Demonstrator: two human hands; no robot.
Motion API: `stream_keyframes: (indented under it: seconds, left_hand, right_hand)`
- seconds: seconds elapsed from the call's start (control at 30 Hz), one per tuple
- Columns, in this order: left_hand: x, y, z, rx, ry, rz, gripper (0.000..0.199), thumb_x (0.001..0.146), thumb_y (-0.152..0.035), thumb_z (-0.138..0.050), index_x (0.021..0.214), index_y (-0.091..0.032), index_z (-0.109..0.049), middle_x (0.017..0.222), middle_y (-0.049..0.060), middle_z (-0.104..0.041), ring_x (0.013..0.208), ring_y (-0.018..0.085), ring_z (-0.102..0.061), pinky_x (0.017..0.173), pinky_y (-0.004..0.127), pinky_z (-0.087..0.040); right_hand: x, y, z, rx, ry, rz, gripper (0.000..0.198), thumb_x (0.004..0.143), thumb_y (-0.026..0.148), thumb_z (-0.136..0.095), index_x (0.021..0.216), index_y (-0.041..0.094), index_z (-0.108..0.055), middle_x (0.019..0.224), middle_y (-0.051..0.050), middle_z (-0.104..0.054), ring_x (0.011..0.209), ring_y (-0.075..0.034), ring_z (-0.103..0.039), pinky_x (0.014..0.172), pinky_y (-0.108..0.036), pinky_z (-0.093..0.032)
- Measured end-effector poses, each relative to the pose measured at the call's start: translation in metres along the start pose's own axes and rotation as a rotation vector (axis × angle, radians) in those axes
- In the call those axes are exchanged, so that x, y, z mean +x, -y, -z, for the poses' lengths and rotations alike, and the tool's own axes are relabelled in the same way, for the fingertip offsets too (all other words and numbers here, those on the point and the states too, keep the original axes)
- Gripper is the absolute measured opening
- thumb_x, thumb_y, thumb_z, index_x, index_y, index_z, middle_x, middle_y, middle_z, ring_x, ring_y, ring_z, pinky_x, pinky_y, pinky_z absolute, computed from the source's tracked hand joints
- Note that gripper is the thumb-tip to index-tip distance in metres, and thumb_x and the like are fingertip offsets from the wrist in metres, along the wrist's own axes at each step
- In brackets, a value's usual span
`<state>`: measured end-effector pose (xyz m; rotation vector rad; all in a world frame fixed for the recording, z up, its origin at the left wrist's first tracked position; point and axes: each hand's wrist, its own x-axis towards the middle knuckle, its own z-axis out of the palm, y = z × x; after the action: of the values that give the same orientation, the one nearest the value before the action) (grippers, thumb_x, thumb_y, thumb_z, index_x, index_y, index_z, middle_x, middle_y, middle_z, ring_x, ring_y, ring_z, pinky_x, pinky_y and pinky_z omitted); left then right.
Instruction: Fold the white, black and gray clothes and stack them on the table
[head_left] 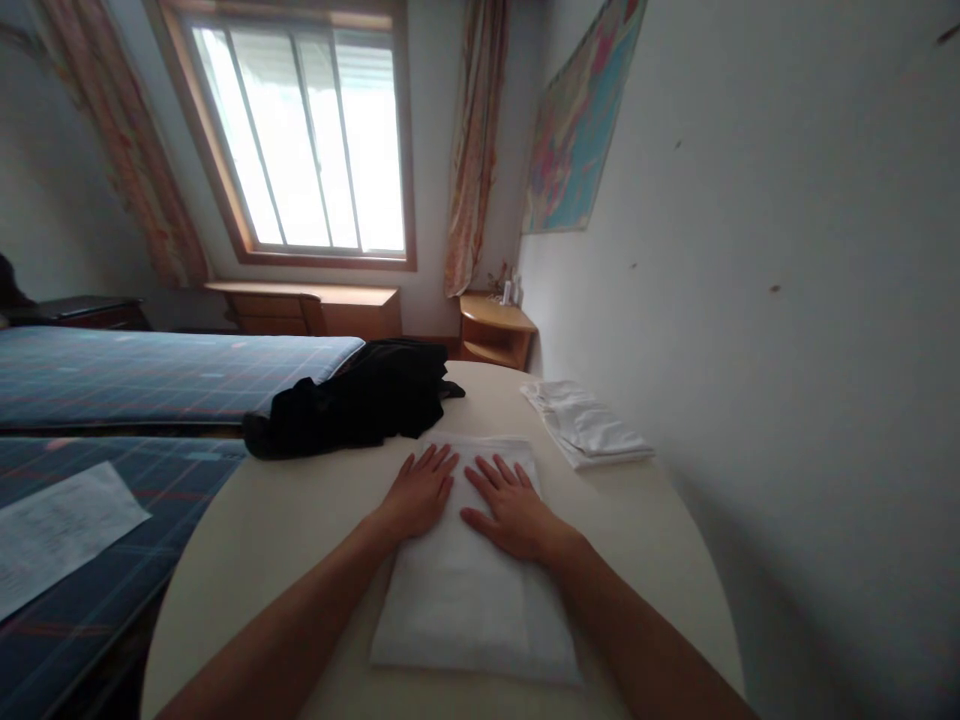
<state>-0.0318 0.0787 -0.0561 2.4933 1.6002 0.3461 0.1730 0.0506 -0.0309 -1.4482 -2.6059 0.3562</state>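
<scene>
A white folded cloth [480, 610] lies flat in front of me on the round, cream-coloured table [285, 530]. My left hand [422, 492] rests palm down on the cloth's upper left part, fingers stretched out. On the upper right part lies my right hand [510, 505], also palm down, with its fingers spread and the thumb pointing left. Neither hand grips anything. A bunched black garment [367, 395] sits beyond my left hand at the table's far left edge. Past my right hand, a second folded white cloth [589, 425] lies near the wall.
Left of the table are beds with blue plaid mattresses [165, 375], and a printed paper sheet [64, 530] lies on the nearer one. A white wall [787, 400] runs close along the right. A small wooden corner shelf [495, 320] stands behind the table.
</scene>
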Motion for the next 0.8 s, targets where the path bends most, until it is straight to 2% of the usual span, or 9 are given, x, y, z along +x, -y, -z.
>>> stream_keyframes:
  seconds: [0.07, 0.13, 0.27, 0.37, 0.47, 0.53, 0.6, 0.7, 0.8]
  left_hand:
    - [0.002, 0.002, 0.001, 0.011, -0.013, 0.032, 0.051, 0.100, -0.029, -0.031, 0.150, -0.022, -0.040, 0.160, 0.006, -0.031, 0.149, 0.028, -0.023, 0.118, 0.056, -0.020]
    - [0.004, 0.006, 0.002, 0.019, -0.026, 0.040, 0.051, 0.100, -0.027, -0.031, 0.149, -0.023, -0.041, 0.160, 0.006, -0.031, 0.149, 0.028, -0.024, 0.118, 0.056, -0.020]
    - [0.008, 0.020, 0.002, -0.007, -0.035, 0.076, 0.050, 0.099, -0.023, -0.031, 0.147, -0.025, -0.043, 0.159, 0.006, -0.032, 0.149, 0.026, -0.024, 0.118, 0.056, -0.021]
    - [0.008, 0.032, 0.004, -0.058, -0.037, 0.090, 0.049, 0.099, -0.024, -0.031, 0.147, -0.023, -0.044, 0.159, 0.007, -0.034, 0.149, 0.025, -0.024, 0.119, 0.054, -0.019]
    - [0.006, 0.035, 0.009, -0.088, -0.055, 0.064, 0.048, 0.098, -0.027, -0.037, 0.144, -0.022, -0.049, 0.156, 0.008, -0.039, 0.147, 0.025, -0.029, 0.120, 0.052, -0.018]
    - [0.004, 0.033, 0.013, -0.089, -0.101, 0.037, 0.045, 0.096, -0.028, -0.042, 0.139, -0.022, -0.055, 0.153, 0.009, -0.045, 0.144, 0.025, -0.035, 0.120, 0.049, -0.019]
    - [0.003, 0.028, 0.014, -0.086, -0.144, 0.006, 0.044, 0.096, -0.029, -0.043, 0.137, -0.022, -0.056, 0.152, 0.009, -0.045, 0.143, 0.024, -0.037, 0.121, 0.046, -0.021]
    - [0.003, 0.023, 0.012, -0.073, -0.099, -0.017, 0.048, 0.098, -0.034, -0.041, 0.144, -0.022, -0.049, 0.157, 0.009, -0.036, 0.147, 0.025, -0.029, 0.121, 0.048, -0.018]
    - [0.004, 0.022, 0.007, -0.036, -0.020, -0.010, 0.050, 0.099, -0.039, -0.040, 0.147, -0.024, -0.045, 0.160, 0.009, -0.031, 0.150, 0.026, -0.021, 0.121, 0.052, -0.013]
  right_hand:
    - [-0.002, 0.007, 0.005, -0.031, -0.068, 0.022, 0.067, 0.097, 0.059, -0.040, 0.150, 0.019, -0.039, 0.161, -0.014, -0.027, 0.150, -0.033, -0.015, 0.119, -0.057, -0.003]
    - [-0.007, 0.020, 0.009, -0.019, -0.108, 0.131, 0.059, 0.097, 0.055, -0.043, 0.145, 0.021, -0.047, 0.157, -0.013, -0.036, 0.148, -0.030, -0.023, 0.120, -0.054, -0.005]
    - [-0.023, 0.056, 0.009, 0.092, -0.009, 0.426, 0.064, 0.091, 0.062, -0.051, 0.144, 0.025, -0.047, 0.158, -0.011, -0.035, 0.144, -0.027, -0.033, 0.120, -0.044, -0.019]
    - [-0.034, 0.074, 0.003, 0.118, 0.088, 0.527, 0.071, 0.090, 0.063, -0.053, 0.150, 0.027, -0.039, 0.160, -0.010, -0.029, 0.147, -0.030, -0.026, 0.121, -0.050, -0.011]
    - [-0.042, 0.081, -0.001, 0.147, 0.134, 0.511, 0.079, 0.089, 0.062, -0.055, 0.155, 0.027, -0.028, 0.162, -0.013, -0.022, 0.150, -0.034, -0.014, 0.120, -0.056, -0.005]
    - [-0.045, 0.084, -0.002, 0.168, 0.176, 0.516, 0.085, 0.087, 0.061, -0.059, 0.157, 0.027, -0.023, 0.164, -0.015, -0.016, 0.150, -0.037, -0.010, 0.119, -0.059, -0.006]
    - [-0.047, 0.085, 0.000, 0.192, 0.232, 0.562, 0.085, 0.084, 0.060, -0.064, 0.155, 0.031, -0.027, 0.164, -0.013, -0.015, 0.149, -0.039, -0.013, 0.117, -0.060, -0.012]
    - [-0.043, 0.084, 0.006, 0.281, 0.270, 0.661, 0.063, 0.085, 0.055, -0.065, 0.142, 0.033, -0.049, 0.153, -0.007, -0.045, 0.139, -0.030, -0.040, 0.115, -0.047, -0.025]
    - [-0.031, 0.073, 0.010, 0.323, 0.120, 0.573, 0.045, 0.092, 0.049, -0.058, 0.132, 0.028, -0.059, 0.133, -0.005, -0.063, 0.124, -0.021, -0.055, 0.113, -0.037, -0.029]
